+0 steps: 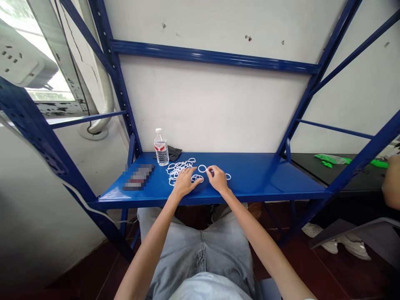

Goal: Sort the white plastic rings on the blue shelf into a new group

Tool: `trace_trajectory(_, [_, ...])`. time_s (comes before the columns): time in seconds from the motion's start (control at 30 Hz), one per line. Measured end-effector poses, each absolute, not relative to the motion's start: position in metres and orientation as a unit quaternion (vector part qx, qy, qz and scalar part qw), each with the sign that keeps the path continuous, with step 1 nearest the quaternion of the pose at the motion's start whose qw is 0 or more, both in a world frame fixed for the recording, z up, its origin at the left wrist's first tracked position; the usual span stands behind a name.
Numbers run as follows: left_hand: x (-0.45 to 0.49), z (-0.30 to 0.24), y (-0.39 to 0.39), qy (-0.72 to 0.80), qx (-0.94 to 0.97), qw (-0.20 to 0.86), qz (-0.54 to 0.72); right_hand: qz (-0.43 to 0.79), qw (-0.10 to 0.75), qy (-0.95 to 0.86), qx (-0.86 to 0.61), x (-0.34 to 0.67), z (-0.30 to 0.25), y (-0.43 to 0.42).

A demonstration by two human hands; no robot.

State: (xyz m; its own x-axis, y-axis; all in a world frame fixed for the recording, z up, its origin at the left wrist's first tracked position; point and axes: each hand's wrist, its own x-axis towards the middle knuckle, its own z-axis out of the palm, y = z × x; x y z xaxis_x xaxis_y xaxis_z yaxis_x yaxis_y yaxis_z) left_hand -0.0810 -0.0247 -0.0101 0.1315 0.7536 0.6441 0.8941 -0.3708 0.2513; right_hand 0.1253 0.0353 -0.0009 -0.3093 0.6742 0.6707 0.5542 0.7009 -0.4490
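My right hand [218,179] pinches a white ring [199,169] by its right edge, between thumb and fingertips, and holds it at the right side of a pile. Over that pile of white plastic rings [173,172] lies my left hand [184,181], its fingers stretched out and its thumb apart, pointing right. Several rings show around and under the left hand, some partly hidden by it. Another white ring [229,177] lies just right of my right hand, partly covered by it.
A water bottle [161,152] stands behind the pile, beside a black pouch [174,153]. A blurred dark object [139,177] lies left on the blue tabletop [268,177]. Blue rack posts frame both sides. At right, another person's arm [392,183] is near green pieces [334,159].
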Motion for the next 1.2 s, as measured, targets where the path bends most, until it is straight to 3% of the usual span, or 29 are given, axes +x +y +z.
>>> trace_trajectory(0.27, [-0.081, -0.020, -0.017, -0.601, -0.712, 0.144, -0.334, 0.019, 0.519, -0.678, -0.520, 0.131, -0.012, 0.050])
trace_trajectory(0.63, [-0.086, -0.010, -0.023, -0.605, -0.669, 0.161, -0.400, 0.012, 0.447, -0.818, -0.363, 0.125, -0.001, 0.035])
trace_trajectory(0.87, [-0.082, -0.005, -0.031, -0.581, -0.710, 0.074, -0.391, 0.047, 0.350, -0.909, -0.223, 0.125, 0.005, 0.024])
trace_trajectory(1.2, [-0.079, 0.001, -0.040, -0.527, -0.741, -0.037, -0.414, 0.052, 0.378, -0.903, -0.194, 0.124, -0.001, 0.029])
